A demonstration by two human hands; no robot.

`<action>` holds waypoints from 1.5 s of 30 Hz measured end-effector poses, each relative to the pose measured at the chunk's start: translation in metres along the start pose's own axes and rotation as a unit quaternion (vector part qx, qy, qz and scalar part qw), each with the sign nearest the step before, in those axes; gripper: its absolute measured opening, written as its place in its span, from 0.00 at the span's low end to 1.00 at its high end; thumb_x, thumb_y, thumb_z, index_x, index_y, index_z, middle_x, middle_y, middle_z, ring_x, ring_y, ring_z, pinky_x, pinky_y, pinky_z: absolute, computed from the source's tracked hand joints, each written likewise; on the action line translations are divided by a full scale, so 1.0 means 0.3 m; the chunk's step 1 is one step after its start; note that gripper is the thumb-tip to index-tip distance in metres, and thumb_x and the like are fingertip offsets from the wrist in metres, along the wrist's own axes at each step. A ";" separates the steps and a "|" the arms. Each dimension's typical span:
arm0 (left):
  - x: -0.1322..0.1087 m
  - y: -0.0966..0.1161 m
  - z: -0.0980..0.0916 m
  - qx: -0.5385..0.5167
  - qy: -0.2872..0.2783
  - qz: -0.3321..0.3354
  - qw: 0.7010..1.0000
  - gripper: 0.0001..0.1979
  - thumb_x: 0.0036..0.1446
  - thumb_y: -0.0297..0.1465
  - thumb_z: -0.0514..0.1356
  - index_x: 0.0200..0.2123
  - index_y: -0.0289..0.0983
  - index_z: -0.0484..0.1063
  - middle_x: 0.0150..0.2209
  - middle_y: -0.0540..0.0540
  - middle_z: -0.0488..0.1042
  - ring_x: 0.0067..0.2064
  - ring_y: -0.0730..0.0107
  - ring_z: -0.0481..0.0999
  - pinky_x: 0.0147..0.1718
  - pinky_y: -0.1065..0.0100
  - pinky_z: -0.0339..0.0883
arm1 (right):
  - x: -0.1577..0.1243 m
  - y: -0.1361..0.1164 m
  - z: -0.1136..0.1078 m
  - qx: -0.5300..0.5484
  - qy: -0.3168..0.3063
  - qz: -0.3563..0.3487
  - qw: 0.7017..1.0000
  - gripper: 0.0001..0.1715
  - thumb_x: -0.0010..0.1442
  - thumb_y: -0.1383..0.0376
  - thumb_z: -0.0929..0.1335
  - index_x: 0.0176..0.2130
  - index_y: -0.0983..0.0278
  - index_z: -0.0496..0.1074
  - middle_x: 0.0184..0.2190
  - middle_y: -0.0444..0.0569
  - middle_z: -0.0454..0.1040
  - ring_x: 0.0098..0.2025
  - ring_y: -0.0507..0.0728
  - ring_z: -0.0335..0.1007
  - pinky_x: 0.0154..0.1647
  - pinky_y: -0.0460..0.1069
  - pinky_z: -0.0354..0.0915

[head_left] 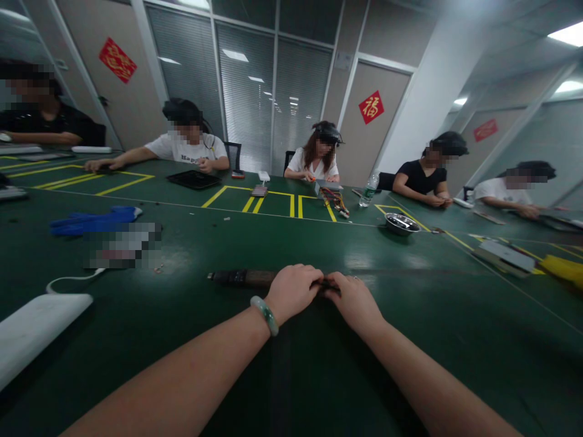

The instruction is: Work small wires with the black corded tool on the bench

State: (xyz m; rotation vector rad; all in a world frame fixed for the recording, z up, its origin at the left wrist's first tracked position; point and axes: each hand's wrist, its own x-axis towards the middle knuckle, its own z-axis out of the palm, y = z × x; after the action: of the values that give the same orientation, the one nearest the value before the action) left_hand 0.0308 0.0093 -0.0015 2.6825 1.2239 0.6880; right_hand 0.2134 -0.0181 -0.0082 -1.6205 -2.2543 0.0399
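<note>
A long, dark, stick-shaped tool that looks like an electric screwdriver (246, 278) lies sideways in front of me, close to the green table top. Its left end has a small metal tip and dark rings, and its middle is brownish. My left hand (294, 291), with a jade-coloured bangle at the wrist, is closed round its right part. My right hand (353, 297) meets the left one, thumb and fingers pinched at the tool's right end. The fingers hide that end, so I cannot make out whether a small part is held there.
A white power bank (40, 334) with a cable lies at left, near a blue glove (95, 220). Farther off are a steel bowl (401, 224), a water bottle (368, 189), a black tray (194, 178) and a grey box with coloured wires (334, 197). Several people sit opposite.
</note>
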 end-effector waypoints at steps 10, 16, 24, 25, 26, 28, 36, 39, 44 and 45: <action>0.002 -0.016 0.011 0.000 0.006 -0.010 1.000 0.05 0.60 0.34 0.57 0.36 0.42 0.72 0.36 0.51 0.74 0.39 0.66 0.71 0.38 0.64 0.63 | -0.003 0.014 0.001 -0.046 0.022 -0.055 0.997 0.09 0.64 0.66 0.63 0.40 0.62 0.73 0.39 0.48 0.76 0.40 0.56 0.71 0.44 0.52 0.62; 0.001 -0.018 0.009 -0.012 0.009 -0.025 1.000 0.05 0.59 0.35 0.59 0.39 0.43 0.70 0.36 0.52 0.74 0.39 0.66 0.72 0.37 0.65 0.63 | -0.009 0.031 0.007 -0.037 0.035 -0.060 0.997 0.11 0.65 0.64 0.63 0.43 0.61 0.74 0.40 0.47 0.76 0.41 0.55 0.71 0.45 0.51 0.63; 0.000 -0.020 0.012 0.007 0.012 -0.037 0.999 0.07 0.57 0.36 0.60 0.38 0.43 0.67 0.33 0.52 0.72 0.37 0.66 0.72 0.35 0.66 0.62 | -0.005 0.052 0.019 -0.021 0.045 -0.077 0.996 0.11 0.65 0.63 0.64 0.44 0.60 0.74 0.39 0.46 0.76 0.40 0.55 0.71 0.45 0.51 0.63; 0.000 -0.019 0.011 0.009 0.010 -0.041 0.999 0.07 0.57 0.36 0.60 0.38 0.43 0.67 0.33 0.52 0.72 0.37 0.66 0.72 0.35 0.66 0.62 | -0.004 0.053 0.020 -0.019 0.045 -0.081 0.996 0.11 0.65 0.63 0.64 0.43 0.60 0.74 0.39 0.46 0.76 0.40 0.55 0.71 0.44 0.51 0.63; 0.000 -0.019 0.009 0.010 0.006 -0.044 0.999 0.07 0.57 0.36 0.60 0.39 0.43 0.67 0.33 0.52 0.72 0.37 0.66 0.72 0.35 0.66 0.62 | -0.003 0.054 0.021 -0.017 0.045 -0.084 0.995 0.11 0.65 0.63 0.64 0.43 0.59 0.74 0.39 0.46 0.76 0.40 0.55 0.70 0.44 0.51 0.63; -0.001 -0.017 0.007 0.010 -0.003 -0.048 0.999 0.08 0.58 0.37 0.60 0.40 0.43 0.66 0.34 0.51 0.72 0.37 0.66 0.73 0.34 0.66 0.62 | -0.001 0.054 0.023 -0.015 0.045 -0.088 0.995 0.11 0.65 0.63 0.64 0.43 0.59 0.74 0.39 0.46 0.76 0.39 0.54 0.70 0.43 0.51 0.63; 0.002 -0.013 0.007 0.019 -0.018 -0.056 0.998 0.08 0.59 0.37 0.58 0.40 0.42 0.66 0.35 0.50 0.73 0.39 0.65 0.73 0.36 0.67 0.63 | 0.015 0.050 0.024 -0.043 0.046 -0.112 0.992 0.11 0.65 0.64 0.63 0.45 0.61 0.74 0.36 0.47 0.75 0.38 0.54 0.69 0.42 0.49 0.61; 0.002 -0.010 0.004 0.022 -0.021 -0.054 0.998 0.07 0.59 0.36 0.57 0.41 0.42 0.66 0.35 0.50 0.73 0.39 0.66 0.73 0.37 0.67 0.63 | 0.024 0.044 0.019 -0.084 0.036 -0.126 0.988 0.13 0.66 0.64 0.62 0.45 0.61 0.73 0.37 0.48 0.75 0.39 0.54 0.69 0.43 0.50 0.60; 0.002 -0.007 0.000 0.026 -0.017 -0.053 0.998 0.08 0.59 0.35 0.58 0.41 0.41 0.65 0.35 0.49 0.74 0.39 0.64 0.74 0.37 0.66 0.64 | 0.045 0.039 0.002 -0.145 0.028 -0.160 0.976 0.13 0.66 0.66 0.61 0.44 0.60 0.74 0.43 0.50 0.74 0.40 0.54 0.70 0.42 0.50 0.60; 0.002 -0.008 0.001 0.027 -0.018 -0.052 0.998 0.09 0.59 0.35 0.58 0.42 0.41 0.64 0.36 0.49 0.74 0.39 0.64 0.75 0.37 0.65 0.65 | 0.052 0.042 0.001 -0.150 0.031 -0.167 0.974 0.13 0.66 0.67 0.61 0.44 0.60 0.74 0.45 0.50 0.74 0.40 0.54 0.71 0.42 0.50 0.60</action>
State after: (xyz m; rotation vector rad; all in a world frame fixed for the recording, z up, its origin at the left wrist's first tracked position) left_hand 0.0298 0.0113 -0.0021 2.6376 1.3817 0.5982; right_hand 0.2205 0.0005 -0.0072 -1.3259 -2.5462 -0.4495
